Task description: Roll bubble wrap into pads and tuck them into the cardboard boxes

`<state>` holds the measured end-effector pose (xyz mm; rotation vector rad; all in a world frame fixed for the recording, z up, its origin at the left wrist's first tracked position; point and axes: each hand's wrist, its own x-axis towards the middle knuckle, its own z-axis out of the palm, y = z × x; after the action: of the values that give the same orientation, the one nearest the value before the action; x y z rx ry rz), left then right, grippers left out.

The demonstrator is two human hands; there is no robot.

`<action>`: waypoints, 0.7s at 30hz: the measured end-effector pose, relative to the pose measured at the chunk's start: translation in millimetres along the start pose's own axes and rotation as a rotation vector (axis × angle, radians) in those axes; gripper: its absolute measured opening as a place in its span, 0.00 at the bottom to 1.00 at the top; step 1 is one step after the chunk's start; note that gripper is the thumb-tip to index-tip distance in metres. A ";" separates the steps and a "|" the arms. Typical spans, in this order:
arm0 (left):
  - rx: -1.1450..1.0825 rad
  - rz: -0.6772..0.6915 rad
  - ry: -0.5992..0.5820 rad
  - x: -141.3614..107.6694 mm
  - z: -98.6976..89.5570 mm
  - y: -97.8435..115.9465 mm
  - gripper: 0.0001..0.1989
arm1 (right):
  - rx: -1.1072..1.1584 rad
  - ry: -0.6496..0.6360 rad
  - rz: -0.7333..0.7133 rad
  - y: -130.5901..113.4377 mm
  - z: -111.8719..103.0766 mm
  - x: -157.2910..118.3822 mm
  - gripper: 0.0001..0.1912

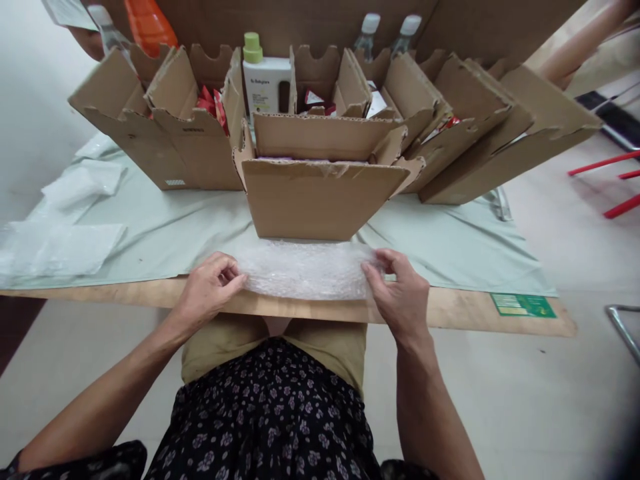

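Note:
A long folded piece of clear bubble wrap lies along the front edge of the table, between my two hands. My left hand pinches its left end, thumb against the curled fingers. At the right end, my right hand grips the wrap between thumb and fingers. Just behind the wrap stands an open cardboard box, with a purplish edge showing inside it. Whether anything is rolled inside the wrap cannot be made out.
Several cardboard bins stand in a row behind, holding a white bottle with a green cap, an orange bottle and red packets. More bubble wrap lies at the left on the pale green cloth. Another person's arm shows top right.

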<state>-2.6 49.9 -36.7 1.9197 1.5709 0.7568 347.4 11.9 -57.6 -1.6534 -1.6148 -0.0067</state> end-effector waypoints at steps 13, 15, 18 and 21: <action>0.418 0.615 -0.165 -13.4 62.2 38.2 0.37 | -0.158 -0.337 -0.225 -56.4 32.4 -26.0 0.34; 0.493 0.600 -0.265 -9.5 79.0 31.8 0.36 | -0.194 -0.481 -0.261 -55.6 49.1 -31.4 0.32; 0.610 0.538 -0.282 -9.1 76.8 6.4 0.35 | -0.261 -0.527 -0.236 -28.6 45.6 -39.2 0.32; 0.645 0.508 -0.198 -17.9 58.2 -13.0 0.35 | -0.327 -0.438 -0.139 4.3 19.2 -47.3 0.32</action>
<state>27.3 31.1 -88.0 2.8258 1.3045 0.2242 332.5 -16.7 -97.4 -1.8763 -2.1497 0.0230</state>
